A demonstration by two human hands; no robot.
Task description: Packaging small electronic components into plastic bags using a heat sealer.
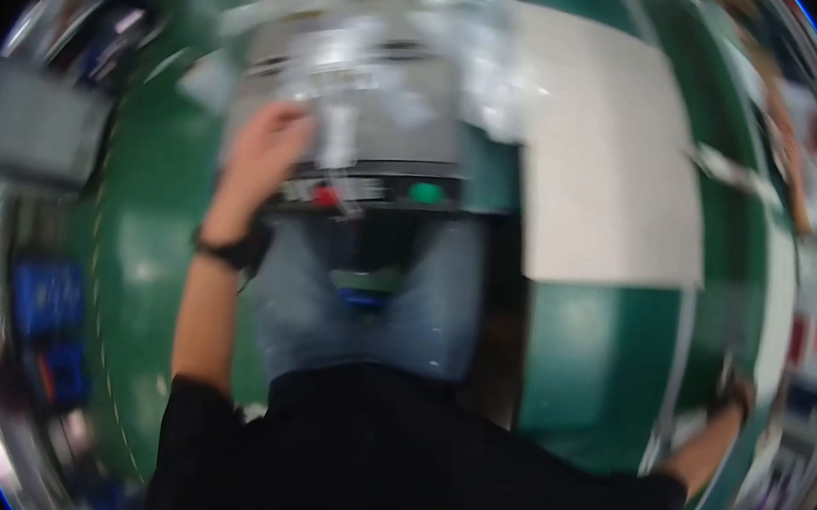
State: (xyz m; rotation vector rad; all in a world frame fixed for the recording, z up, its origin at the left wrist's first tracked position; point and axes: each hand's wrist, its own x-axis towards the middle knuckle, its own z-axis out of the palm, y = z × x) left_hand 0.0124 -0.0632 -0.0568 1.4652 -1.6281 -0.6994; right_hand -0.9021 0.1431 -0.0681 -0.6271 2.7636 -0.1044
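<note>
A grey box-shaped machine (420, 142) stands in front of my legs, with a green button (426, 193) and a red button (325, 195) on its dark front panel. Over its left front edge is my left hand (273, 141), its fingers bent but smeared by motion; whether they hold anything does not show. Shiny clear plastic packets (350, 50) lie across the machine's top, and a whitish strip (339, 136) hangs toward the front beside my hand. Stretched out far to the right, my right hand (739, 387) is small and blurred at the conveyor-like bench's outer edge, its fingers unreadable.
On my right, a large beige sheet (613, 157) covers part of a green work surface (600, 375). More clear plastic (493, 65) is heaped between machine and sheet. Blue bins (47, 302) and a grey case (34, 126) stand at the left. Another person's arm (788, 146) shows at the upper right.
</note>
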